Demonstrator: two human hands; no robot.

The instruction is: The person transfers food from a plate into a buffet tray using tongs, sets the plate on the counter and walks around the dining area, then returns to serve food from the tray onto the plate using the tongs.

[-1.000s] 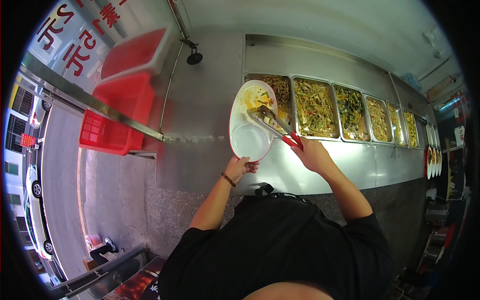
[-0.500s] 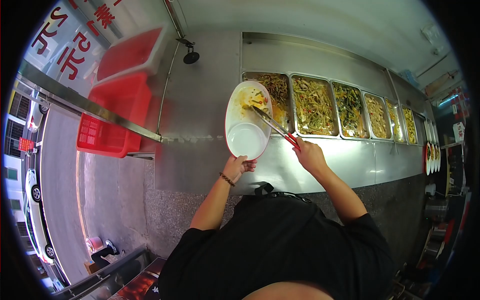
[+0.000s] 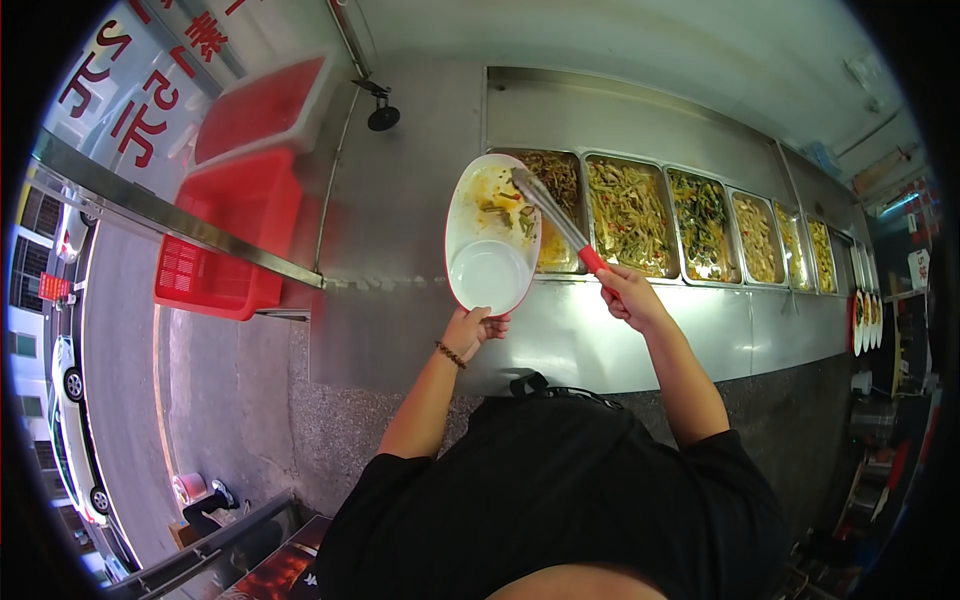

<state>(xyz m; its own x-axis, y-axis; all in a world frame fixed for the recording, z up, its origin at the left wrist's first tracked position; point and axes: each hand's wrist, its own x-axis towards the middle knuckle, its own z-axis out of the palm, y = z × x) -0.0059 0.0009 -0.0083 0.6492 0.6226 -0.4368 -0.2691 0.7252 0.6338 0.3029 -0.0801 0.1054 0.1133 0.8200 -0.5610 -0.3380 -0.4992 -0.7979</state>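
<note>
My left hand (image 3: 478, 332) grips the near end of a white oval plate (image 3: 461, 215) with a red rim, thumb over the edge. A round white bowl (image 3: 490, 274) sits in its near half. Sauce and a few food scraps (image 3: 497, 205) lie in the far half. My right hand (image 3: 632, 296) is closed round the red handles of metal tongs (image 3: 560, 222). The tong tips are over the plate's upper right edge; whether they pinch anything I cannot tell. Behind the plate, partly covered by it, is a tray of dark shredded food (image 3: 560, 180).
More metal trays of cooked food, such as a tray of sliced vegetables (image 3: 630, 215), run rightward along the steel counter (image 3: 400, 240). Stacked red baskets (image 3: 225, 235) stand at the left beside a metal rail (image 3: 190, 225). Several filled plates (image 3: 866, 322) are at the far right.
The tongs have swung up and turned, their tips moving from the plate's middle to its upper right edge. Food scraps in the plate have spread. The plate has shifted slightly left and up.
</note>
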